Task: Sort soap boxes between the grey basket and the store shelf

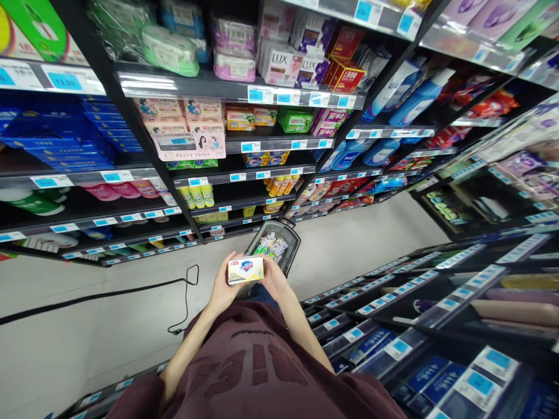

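Head: left hand (pixel 222 286), right hand (pixel 274 280) hold 1 box (pixel 245 270).

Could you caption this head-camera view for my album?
Left hand and right hand hold a white and yellow box, with a basket beyond, before stocked shelves.

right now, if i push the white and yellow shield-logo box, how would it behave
The white and yellow shield-logo box looks fairly stiff, judging by its straight edges. Its flat faces suggest sliding rather than rolling. It is probably light, being small between the left hand and right hand.
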The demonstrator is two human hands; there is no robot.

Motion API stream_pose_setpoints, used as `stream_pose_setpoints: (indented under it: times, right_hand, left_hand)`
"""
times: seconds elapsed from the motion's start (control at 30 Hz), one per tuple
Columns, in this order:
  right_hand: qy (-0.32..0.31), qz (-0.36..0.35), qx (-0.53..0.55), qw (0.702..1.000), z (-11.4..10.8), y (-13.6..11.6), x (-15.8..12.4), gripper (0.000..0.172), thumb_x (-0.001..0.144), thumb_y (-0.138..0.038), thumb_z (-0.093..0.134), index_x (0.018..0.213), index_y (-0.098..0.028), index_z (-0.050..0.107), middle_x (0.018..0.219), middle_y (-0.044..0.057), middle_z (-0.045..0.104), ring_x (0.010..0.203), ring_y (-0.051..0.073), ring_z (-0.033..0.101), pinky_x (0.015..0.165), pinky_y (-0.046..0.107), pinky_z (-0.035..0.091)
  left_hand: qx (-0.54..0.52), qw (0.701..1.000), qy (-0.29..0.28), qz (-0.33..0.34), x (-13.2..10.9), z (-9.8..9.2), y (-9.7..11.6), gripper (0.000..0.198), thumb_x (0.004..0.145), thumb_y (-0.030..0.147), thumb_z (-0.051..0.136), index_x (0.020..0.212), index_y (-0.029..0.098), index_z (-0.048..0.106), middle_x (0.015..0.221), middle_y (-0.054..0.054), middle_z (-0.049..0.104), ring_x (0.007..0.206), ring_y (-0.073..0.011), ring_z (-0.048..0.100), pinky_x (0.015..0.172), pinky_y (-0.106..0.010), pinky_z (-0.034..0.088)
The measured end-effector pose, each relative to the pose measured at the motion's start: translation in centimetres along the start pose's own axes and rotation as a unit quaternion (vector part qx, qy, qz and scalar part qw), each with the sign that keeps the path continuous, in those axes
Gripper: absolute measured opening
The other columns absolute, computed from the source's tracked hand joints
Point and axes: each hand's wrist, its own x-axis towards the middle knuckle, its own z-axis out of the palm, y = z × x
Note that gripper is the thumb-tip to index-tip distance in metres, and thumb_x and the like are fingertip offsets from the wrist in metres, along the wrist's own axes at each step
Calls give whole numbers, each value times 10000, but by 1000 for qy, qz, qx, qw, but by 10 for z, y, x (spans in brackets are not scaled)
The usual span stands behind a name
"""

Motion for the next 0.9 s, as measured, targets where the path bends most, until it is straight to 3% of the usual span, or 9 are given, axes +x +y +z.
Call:
stream_pose_setpoints:
  times: [0.3, 0.57, 0.7, 0.9]
  right_hand:
    - [-26, 3, -5, 1000, -1, -2, -1, 222, 813, -389, 646, 942, -208, 662, 893, 36, 714, 895, 216, 640, 724, 297, 477]
    - [28, -27, -12, 999, -15, -5, 8, 366, 710, -479, 743, 964, -234, 645, 988, 76, 709, 955, 284, 660, 729, 359, 508]
    - [41, -74, -57, 995, -24, -7, 17, 388, 691, -522, 747, 973, -268, 664, 1063, 76, 706, 1010, 304, 660, 784, 391, 518]
    - [-4, -89, -160, 983, -38, -19, 40, 484, 569, -643, 803, 864, -270, 720, 893, 87, 710, 853, 307, 664, 766, 417, 504]
  left_hand:
    - [9, 1000, -20, -16, 9, 0, -1, 755, 689, 344, 871, 1328, 194, 498, 1399, -198, 602, 1283, -307, 600, 1075, -480, 494]
    - [-18, 999, -28, -21, 25, 10, -7, 640, 642, 335, 899, 1182, 213, 578, 1364, -170, 622, 1255, -321, 610, 1059, -480, 496]
    - [-50, 998, -42, -25, 32, 14, -7, 638, 599, 327, 920, 1151, 237, 614, 1336, -151, 637, 1220, -338, 627, 1024, -464, 517]
    - [-94, 995, -24, -22, 43, 14, -12, 693, 464, 410, 966, 1068, 243, 670, 1278, -170, 651, 1115, -363, 669, 931, -418, 547]
